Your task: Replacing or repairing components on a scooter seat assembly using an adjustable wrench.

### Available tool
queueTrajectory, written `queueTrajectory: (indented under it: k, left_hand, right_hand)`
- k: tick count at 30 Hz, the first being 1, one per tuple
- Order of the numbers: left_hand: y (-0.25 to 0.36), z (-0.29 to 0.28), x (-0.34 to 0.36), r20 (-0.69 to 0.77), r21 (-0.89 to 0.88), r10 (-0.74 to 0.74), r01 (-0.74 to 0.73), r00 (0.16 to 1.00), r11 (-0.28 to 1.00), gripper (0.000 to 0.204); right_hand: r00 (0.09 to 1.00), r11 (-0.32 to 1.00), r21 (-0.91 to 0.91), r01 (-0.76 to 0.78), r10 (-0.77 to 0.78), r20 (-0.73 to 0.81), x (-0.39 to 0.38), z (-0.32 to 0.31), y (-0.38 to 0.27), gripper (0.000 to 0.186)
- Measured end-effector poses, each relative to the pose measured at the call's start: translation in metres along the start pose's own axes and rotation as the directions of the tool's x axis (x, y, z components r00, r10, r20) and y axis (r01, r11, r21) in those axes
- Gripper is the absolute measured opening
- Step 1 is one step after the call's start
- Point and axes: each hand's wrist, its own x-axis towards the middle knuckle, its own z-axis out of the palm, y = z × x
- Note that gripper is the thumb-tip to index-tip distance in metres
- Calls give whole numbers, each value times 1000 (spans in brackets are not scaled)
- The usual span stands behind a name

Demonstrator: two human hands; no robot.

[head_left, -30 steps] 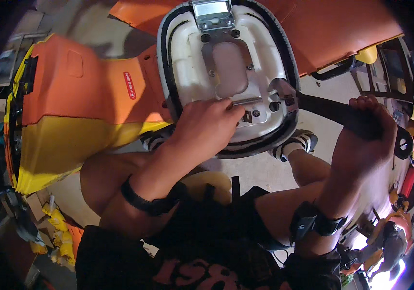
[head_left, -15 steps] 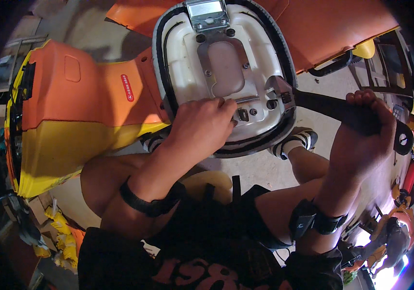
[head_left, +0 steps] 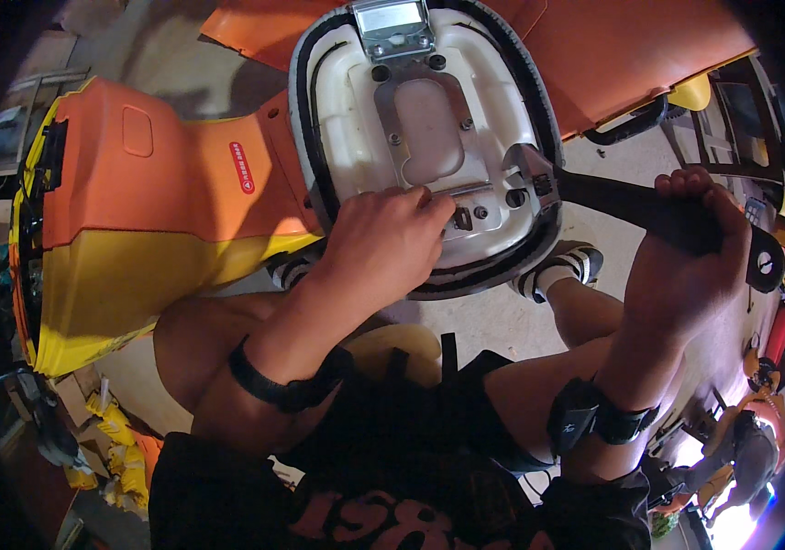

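Observation:
An upturned seat point(head_left: 333, 137) with a white plastic underside and dark padded rim stands in front of me. A metal plate point(head_left: 399, 110) is fixed to its underside. My left hand point(head_left: 388, 229) rests at the plate's near left side, its fingers curled together beside a thin metal bar point(head_left: 473, 191). Whatever those fingers may grip is hidden. My right hand point(head_left: 695, 261) is wrapped round the black handle of an adjustable wrench point(head_left: 622, 197). The wrench's jaws lie at the seat's right side, near a dark fitting point(head_left: 516, 197); whether they grip anything is unclear.
An orange and yellow plastic vehicle body point(head_left: 182, 174) extends to the left. Another orange panel point(head_left: 622, 55) lies behind the seat to the right, with a black handle point(head_left: 631, 128). A metal hinge bracket point(head_left: 392, 27) rises at the seat's far end. Yellow items point(head_left: 122, 449) lie lower left.
My left hand's fingertips have shifted very slightly at the plate. The wrench, my right hand and the seat look nearly unchanged.

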Motion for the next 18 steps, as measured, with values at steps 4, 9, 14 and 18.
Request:
queueTrajectory:
  k: [4,9,14,18]
  left_hand:
    - [1,-1,0,-2,-22,-7,7,1000,1000,25]
    - [-2,3,-1,-22,-2,-21,21,1000,1000,25]
    - [2,1,1,5,-13,-26,26,1000,1000,27]
    - [1,5,4,-19,-31,-50,49,999,998,30]
  right_hand:
    - [1000,1000,16,-14,14,-7,0,0,1,16]
    - [1000,1000,3,-7,7,-16,-2,3,0,15]
    - [1000,1000,0,-2,2,-11,-1,1,0,16]
    - [1000,1000,1,3,-3,-7,-2,2,1,16]
